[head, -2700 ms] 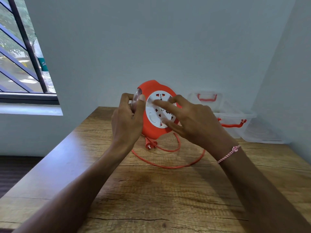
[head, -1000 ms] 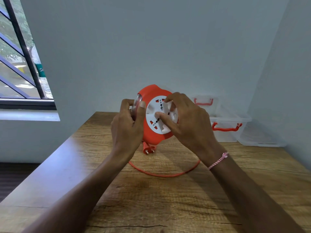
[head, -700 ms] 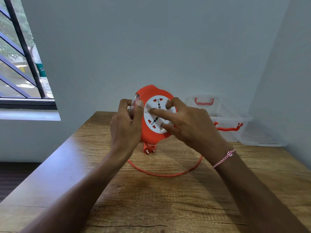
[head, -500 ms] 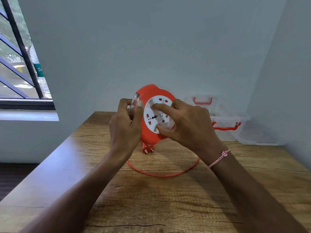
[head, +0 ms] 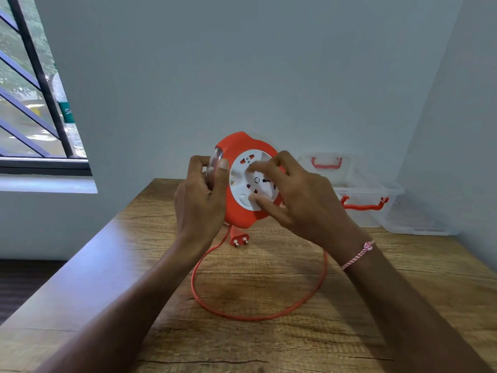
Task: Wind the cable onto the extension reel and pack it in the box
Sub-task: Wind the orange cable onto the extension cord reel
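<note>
I hold an orange extension reel point(head: 236, 146) upright above the wooden table point(head: 161, 332). My left hand point(head: 200, 203) grips its left rim and clear back plate. The fingers of my right hand point(head: 301, 203) press on the white socket disc point(head: 243, 170) on its front. A loose loop of orange cable point(head: 242, 316) lies on the table below the reel, and its two-pin plug point(head: 240, 239) hangs just under the reel. A clear plastic box point(head: 376, 189) with red handles stands at the back right by the wall.
The box's clear lid point(head: 414, 224) lies flat to the right of the box in the corner. A barred window point(head: 35, 103) is at the left. The table's left edge runs diagonally, with dark floor beyond it.
The white disc has turned under my right fingers. The cable loop on the table has shrunk since the earliest frame, and the plug sits closer under the reel.
</note>
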The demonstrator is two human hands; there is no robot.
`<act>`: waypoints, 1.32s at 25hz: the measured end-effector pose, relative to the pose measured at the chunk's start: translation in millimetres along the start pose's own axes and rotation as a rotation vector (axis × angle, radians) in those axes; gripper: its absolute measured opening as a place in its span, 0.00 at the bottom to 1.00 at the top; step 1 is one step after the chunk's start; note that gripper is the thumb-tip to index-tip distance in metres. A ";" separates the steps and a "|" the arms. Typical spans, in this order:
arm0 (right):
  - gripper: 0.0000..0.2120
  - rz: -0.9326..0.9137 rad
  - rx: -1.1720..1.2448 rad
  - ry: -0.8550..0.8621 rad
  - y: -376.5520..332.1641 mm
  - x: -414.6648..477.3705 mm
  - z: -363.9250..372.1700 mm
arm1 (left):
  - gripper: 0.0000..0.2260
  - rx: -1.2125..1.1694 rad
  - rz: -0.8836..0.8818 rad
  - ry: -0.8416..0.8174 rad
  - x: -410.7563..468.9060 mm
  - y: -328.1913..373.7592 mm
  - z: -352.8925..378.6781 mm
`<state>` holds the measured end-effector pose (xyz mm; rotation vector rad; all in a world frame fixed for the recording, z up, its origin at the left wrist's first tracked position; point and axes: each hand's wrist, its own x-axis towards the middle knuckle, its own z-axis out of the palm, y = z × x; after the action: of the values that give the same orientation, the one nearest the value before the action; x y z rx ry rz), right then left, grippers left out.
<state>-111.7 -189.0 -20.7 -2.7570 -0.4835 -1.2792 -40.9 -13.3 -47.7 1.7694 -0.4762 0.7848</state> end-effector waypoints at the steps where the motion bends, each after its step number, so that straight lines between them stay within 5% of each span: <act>1: 0.23 -0.080 -0.065 -0.047 1.8 -0.6 -2.0 | 0.19 0.002 -0.010 0.003 1.2 -1.2 -0.9; 9: 0.34 -0.208 -0.354 -0.019 6.1 -1.6 -1.7 | 0.12 0.002 -0.031 -0.050 1.9 -2.2 0.3; 13: 0.28 -0.197 -0.284 0.066 8.9 -2.5 -2.4 | 0.14 -0.009 -0.006 -0.050 -2.1 2.6 1.9; 16: 0.30 0.043 -0.118 0.115 -2.2 -1.9 2.7 | 0.16 0.016 0.051 -0.019 -5.7 5.2 4.4; 20: 0.27 0.643 0.386 0.094 -23.0 4.7 10.7 | 0.16 0.047 0.095 -0.014 -8.1 4.8 5.7; 22: 0.25 0.763 0.534 0.075 -24.2 6.1 10.3 | 0.17 0.044 0.070 -0.026 -7.1 3.3 5.3; 26: 0.25 0.336 0.143 0.126 -11.3 1.7 1.4 | 0.19 0.045 0.025 -0.031 -3.4 0.4 4.2; 29: 0.26 -0.033 -0.110 -0.046 7.3 -1.5 -4.8 | 0.18 0.012 -0.017 -0.027 1.7 -5.0 1.2; 33: 0.29 -0.198 -0.298 -0.070 11.8 -4.5 -1.4 | 0.17 -0.017 -0.035 -0.065 3.1 -3.8 -0.2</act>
<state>-111.9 -201.7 -22.3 -3.0741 -0.6337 -1.4031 -36.3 -11.7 -48.1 1.7872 -0.4930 0.6987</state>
